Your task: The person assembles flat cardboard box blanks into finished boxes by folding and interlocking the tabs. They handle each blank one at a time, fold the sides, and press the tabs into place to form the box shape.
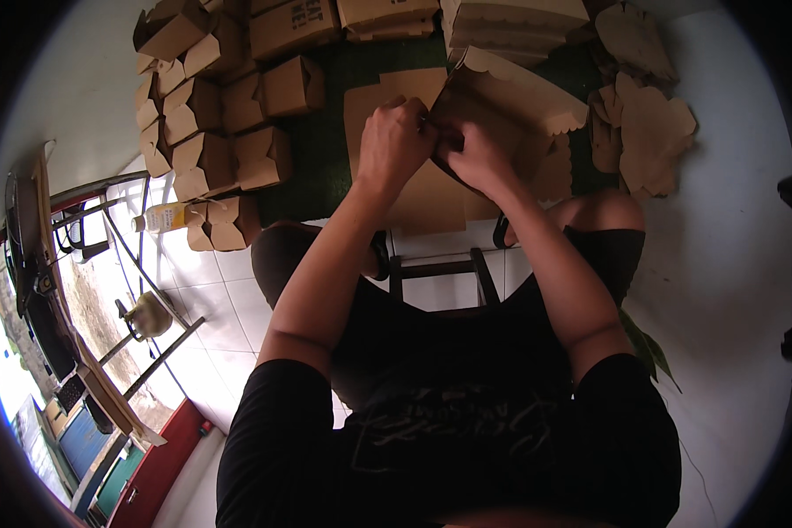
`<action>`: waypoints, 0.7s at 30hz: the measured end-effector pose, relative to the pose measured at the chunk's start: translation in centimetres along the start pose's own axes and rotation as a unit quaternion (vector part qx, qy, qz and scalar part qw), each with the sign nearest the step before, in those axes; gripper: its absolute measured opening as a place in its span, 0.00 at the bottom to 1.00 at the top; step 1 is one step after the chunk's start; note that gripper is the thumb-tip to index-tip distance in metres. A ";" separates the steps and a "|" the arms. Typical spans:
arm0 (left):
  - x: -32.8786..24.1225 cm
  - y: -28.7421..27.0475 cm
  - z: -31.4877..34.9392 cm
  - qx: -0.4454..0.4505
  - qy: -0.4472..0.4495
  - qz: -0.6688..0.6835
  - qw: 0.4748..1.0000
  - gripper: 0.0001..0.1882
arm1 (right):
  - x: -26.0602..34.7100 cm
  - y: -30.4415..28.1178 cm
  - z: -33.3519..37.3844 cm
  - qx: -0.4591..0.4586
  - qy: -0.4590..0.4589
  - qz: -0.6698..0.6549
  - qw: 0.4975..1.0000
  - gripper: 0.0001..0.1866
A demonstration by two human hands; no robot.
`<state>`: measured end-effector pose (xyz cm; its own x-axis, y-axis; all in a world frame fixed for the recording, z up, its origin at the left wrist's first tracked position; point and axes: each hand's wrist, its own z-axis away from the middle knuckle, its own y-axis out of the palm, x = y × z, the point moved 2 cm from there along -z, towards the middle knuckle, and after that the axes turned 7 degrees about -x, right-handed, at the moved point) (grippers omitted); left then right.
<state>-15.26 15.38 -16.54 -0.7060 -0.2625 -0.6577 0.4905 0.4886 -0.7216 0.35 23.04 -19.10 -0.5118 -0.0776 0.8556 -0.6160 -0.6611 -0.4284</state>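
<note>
Bare hands at the corner of a half-folded box (515, 95)

Seen from above, a seated person in a black shirt (466, 440) and dark shorts (312, 255) reaches forward over a dark green surface (315, 163). The half-folded box, of brown cardboard, is in front of the person, at the middle of the surface; its wavy-edged side rises at a slant toward the right.

The left hand (394, 143) is at the box's left corner, its grip drawn in with fingers curled and closed on the cardboard. The right hand (477, 158) is just beside it, its grip also nearly closed, fingers bent against the same corner. Shadow hides some of the fingertips, so their exact hold is hard to make out.

Flat brown cardboard (370, 110) lies under and around the hands. On the left side of the surface, folded boxes (194, 113) stand close together in rows. At the far edge is a stack of cardboard (515, 31) with wavy edges, and flat cut-outs (656, 132) lie in a pile on the right. A white and yellow bottle (163, 218) is beside the nearest folded boxes. Pale floor tiles (224, 312) show below, and green leaves (647, 348) show by the right elbow.
</note>
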 end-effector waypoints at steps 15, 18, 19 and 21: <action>1.2 -1.2 -1.0 0.056 0.026 0.055 0.997 0.12 | 2.8 -0.7 1.2 0.046 -0.094 0.068 0.992 0.25; 1.4 -1.5 -1.3 0.041 0.053 0.062 0.996 0.12 | 3.6 -2.1 2.0 0.069 -0.173 0.198 0.962 0.28; 1.5 -1.6 -1.5 0.033 0.058 0.065 0.996 0.12 | 3.6 -2.6 2.4 0.082 -0.138 0.217 0.963 0.28; 1.6 -1.9 -1.8 0.003 0.069 0.104 0.992 0.11 | 3.7 -4.2 3.4 0.091 -0.113 0.245 0.959 0.29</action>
<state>-18.25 15.56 -15.87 -0.6525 -0.0391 -0.7568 0.6357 0.5153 -0.5747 3.08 22.95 -13.15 -0.5573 -0.5576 0.6152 -0.2098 -0.6223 -0.7541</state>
